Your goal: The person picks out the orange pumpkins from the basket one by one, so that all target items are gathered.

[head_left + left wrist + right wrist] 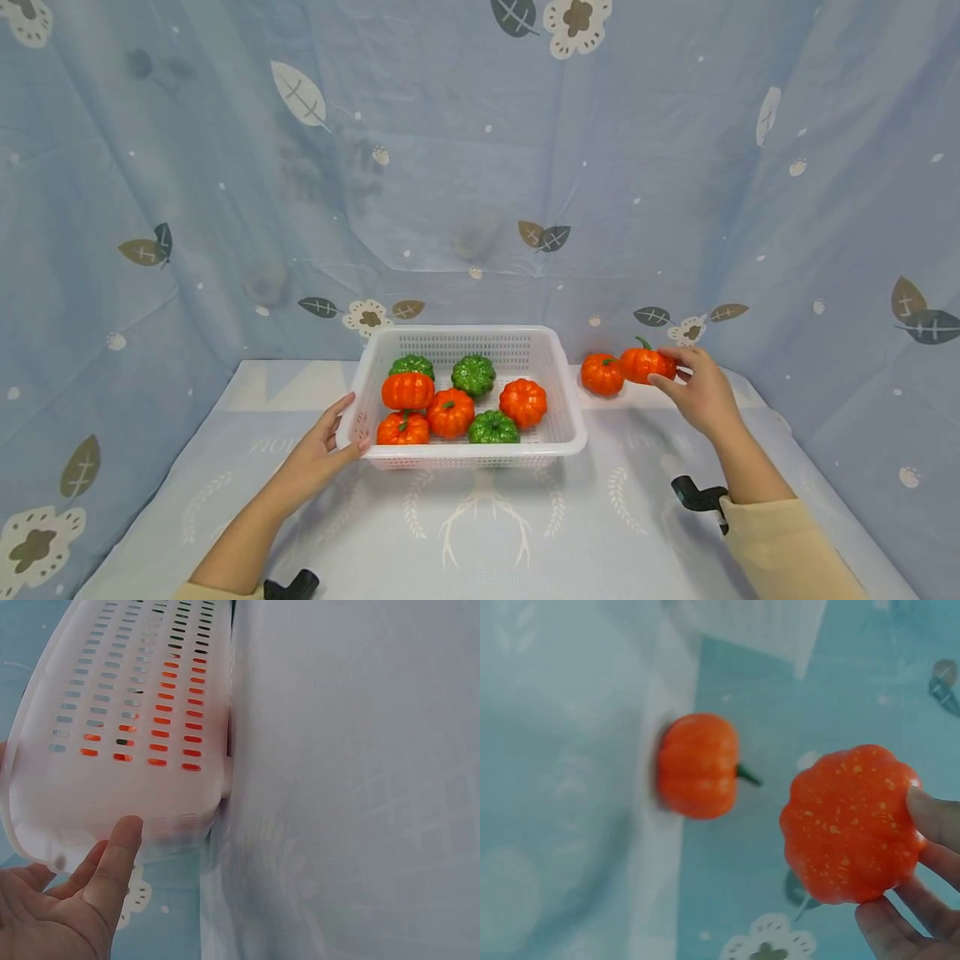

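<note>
While the left hand (321,450) grips the white basket (468,451), an orange pumpkin (643,366) sits pinched in the right hand (703,397).

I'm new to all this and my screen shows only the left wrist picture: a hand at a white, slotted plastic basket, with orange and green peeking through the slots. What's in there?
Observer: Four glossy, ribbed orange pumpkins and three glossy, ribbed green pumpkins.
Visitor: Ooh! And what's the other hand up to?
Observer: The right hand holds another round, ribbed pumpkin, orange with yellowish specks, outside the basket.
Visitor: Are there any more outside it?
Observer: Yes, a small orange pumpkin with a green stem sits to the right of the basket; the right wrist view shows a gap between it and the held one.
</note>
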`<control>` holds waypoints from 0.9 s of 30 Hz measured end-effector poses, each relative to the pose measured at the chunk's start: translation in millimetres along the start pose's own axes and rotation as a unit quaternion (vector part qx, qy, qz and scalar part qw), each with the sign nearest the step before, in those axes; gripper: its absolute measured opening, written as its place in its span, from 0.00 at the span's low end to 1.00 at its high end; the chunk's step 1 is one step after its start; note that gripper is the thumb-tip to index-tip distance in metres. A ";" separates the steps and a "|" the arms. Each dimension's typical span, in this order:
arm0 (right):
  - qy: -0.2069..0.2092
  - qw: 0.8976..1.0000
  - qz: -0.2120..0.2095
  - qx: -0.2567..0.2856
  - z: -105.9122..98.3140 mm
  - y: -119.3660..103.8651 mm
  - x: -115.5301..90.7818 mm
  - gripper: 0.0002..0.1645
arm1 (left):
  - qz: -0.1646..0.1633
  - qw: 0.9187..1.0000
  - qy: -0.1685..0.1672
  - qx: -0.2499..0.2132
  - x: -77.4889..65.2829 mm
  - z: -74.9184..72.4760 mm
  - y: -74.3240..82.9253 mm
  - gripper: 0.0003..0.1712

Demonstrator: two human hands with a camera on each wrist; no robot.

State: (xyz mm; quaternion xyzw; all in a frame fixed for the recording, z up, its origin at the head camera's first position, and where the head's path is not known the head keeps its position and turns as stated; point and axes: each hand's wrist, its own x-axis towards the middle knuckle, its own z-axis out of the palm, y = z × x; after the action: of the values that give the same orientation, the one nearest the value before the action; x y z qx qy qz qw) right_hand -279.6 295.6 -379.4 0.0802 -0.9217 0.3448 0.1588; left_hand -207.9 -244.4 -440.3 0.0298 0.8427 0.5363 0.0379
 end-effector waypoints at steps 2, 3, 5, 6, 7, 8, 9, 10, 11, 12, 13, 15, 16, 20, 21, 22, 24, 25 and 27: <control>0.009 1.000 0.009 -0.006 1.6 9.0 1.2 0.30 | 0.001 1.000 0.000 0.000 -0.2 -0.1 -0.1 0.53; 0.013 1.000 0.013 -0.009 2.6 13.2 2.0 0.30 | 0.001 1.000 0.000 -0.001 -0.2 -0.1 -0.2 0.53; 0.019 0.999 0.023 -0.012 4.6 21.2 3.6 0.30 | 0.001 1.000 -0.001 -0.002 -0.2 -0.1 -0.5 0.53; 0.022 0.999 0.027 -0.015 5.5 24.8 4.4 0.30 | 0.001 1.000 -0.001 -0.004 -0.1 -0.1 -0.7 0.53; 0.024 0.999 0.032 -0.019 6.8 28.4 5.4 0.30 | 0.000 1.000 -0.002 -0.006 0.0 0.0 -0.9 0.53; 0.026 0.999 0.035 -0.022 8.1 31.8 6.5 0.30 | -0.001 1.000 -0.002 -0.006 0.1 0.0 -1.1 0.53; 0.029 0.999 0.038 -0.025 9.5 35.5 7.8 0.30 | -0.001 1.000 -0.002 -0.007 0.3 0.1 -1.3 0.53; 0.031 0.998 0.039 -0.029 11.1 39.0 9.1 0.30 | -0.002 1.000 -0.002 -0.007 0.4 0.1 -1.6 0.53; 0.034 0.998 0.039 -0.032 12.8 42.8 10.7 0.30 | -0.002 1.000 -0.002 -0.007 0.5 0.2 -1.8 0.53; 0.036 0.998 0.039 -0.036 14.4 46.1 12.3 0.30 | -0.002 1.000 -0.002 -0.008 0.6 0.3 -2.1 0.53; 0.038 0.998 0.040 -0.039 16.2 49.5 14.2 0.30 | -0.003 1.000 -0.002 -0.007 0.6 0.2 -2.2 0.53; 0.038 0.997 0.043 -0.044 19.6 55.9 18.1 0.29 | -0.003 1.000 -0.001 -0.008 0.7 0.2 -2.3 0.53; 0.036 0.997 0.045 -0.047 21.3 58.3 19.9 0.29 | -0.003 1.000 -0.001 -0.007 0.7 0.2 -2.3 0.53; 0.019 0.996 0.063 -0.058 27.1 67.7 27.0 0.29 | -0.002 1.000 0.003 0.000 0.6 0.6 -2.2 0.54; 0.014 0.996 0.068 -0.061 28.2 69.4 28.3 0.29 | -0.003 1.000 0.004 0.003 0.6 0.8 -2.1 0.54; 0.011 0.995 0.073 -0.063 29.1 71.0 29.4 0.29 | -0.003 1.000 0.005 0.005 0.5 0.9 -2.0 0.54; 0.005 0.994 0.082 -0.067 30.8 74.7 31.2 0.29 | -0.003 1.000 0.006 0.009 0.2 1.1 -1.6 0.54; 0.003 0.994 0.085 -0.067 31.4 76.2 31.9 0.29 | -0.003 1.000 0.006 0.009 0.1 1.1 -1.4 0.54; 0.001 0.994 0.087 -0.064 32.4 78.7 32.8 0.29 | -0.003 1.000 0.006 0.007 0.0 1.0 -1.0 0.54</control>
State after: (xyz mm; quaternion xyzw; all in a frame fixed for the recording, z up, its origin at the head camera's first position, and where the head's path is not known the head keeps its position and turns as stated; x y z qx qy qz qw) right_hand -338.3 331.9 -439.0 -0.0113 -0.9450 0.2980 0.1341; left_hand -207.8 -243.9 -441.6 0.0241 0.8465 0.5307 0.0347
